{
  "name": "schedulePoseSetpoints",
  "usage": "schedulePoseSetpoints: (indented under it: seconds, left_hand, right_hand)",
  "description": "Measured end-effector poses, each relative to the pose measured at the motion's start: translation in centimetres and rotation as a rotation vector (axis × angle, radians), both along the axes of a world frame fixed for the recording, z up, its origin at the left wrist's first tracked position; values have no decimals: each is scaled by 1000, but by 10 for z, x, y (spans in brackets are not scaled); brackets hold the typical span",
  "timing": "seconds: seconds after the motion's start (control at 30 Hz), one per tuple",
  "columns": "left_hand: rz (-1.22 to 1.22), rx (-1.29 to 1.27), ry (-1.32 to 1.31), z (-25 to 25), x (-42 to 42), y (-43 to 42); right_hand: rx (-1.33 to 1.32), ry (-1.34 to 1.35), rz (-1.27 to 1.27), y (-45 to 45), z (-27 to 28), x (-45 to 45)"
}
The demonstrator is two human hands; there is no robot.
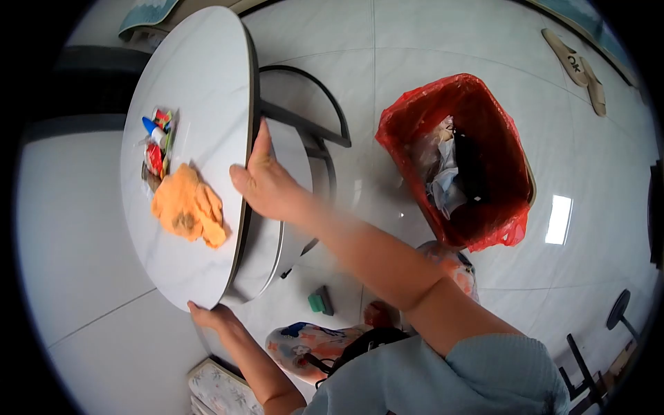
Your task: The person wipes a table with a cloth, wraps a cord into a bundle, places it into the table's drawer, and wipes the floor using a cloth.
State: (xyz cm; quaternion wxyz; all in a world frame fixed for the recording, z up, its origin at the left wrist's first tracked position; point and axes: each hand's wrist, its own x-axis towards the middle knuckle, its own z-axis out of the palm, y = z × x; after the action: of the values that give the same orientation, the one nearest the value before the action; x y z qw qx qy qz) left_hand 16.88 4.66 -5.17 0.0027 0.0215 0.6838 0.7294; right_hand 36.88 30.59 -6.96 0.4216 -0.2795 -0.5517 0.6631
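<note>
Both of my hands are on the rim of a round, white marble-patterned table (207, 90) with a dark edge. My right hand (268, 188) grips the side nearest the bin, its thumb over the edge onto the top. At the near end, my left hand (209, 316) holds the rim, with part of its fingers hidden beneath. The tabletop looks tilted. On it lie a crumpled orange cloth (190, 204) with a dark stain and a small heap of wrappers (155, 159), among them a blue-and-white piece.
A bin (477, 238) lined with a red bag stands at right, with litter inside. A lower round table (296, 162) sits beneath the top. A green-and-grey block (319, 301) lies on the tiled floor. Slippers (574, 66) lie at upper right; dark metal legs (584, 366) stand at lower right.
</note>
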Motion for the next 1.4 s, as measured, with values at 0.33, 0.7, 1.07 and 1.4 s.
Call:
schedulePoseSetpoints:
  seconds: [0.33, 0.7, 1.07, 1.4]
  left_hand:
    - [-113, -145, 226, -42, -5, -55]
    - [-166, -133, -568, -69, 37, -34]
    - [-311, -21, -401, -73, 44, -21]
    - [-259, -175, -308, -76, 34, 7]
  right_hand:
    - [-115, 115, 60, -5, 11, 17]
    - [-477, -49, -232, -109, -58, -19]
    - [21, -300, -314, -131, -74, -35]
    - [-48, -304, -171, -83, -73, -55]
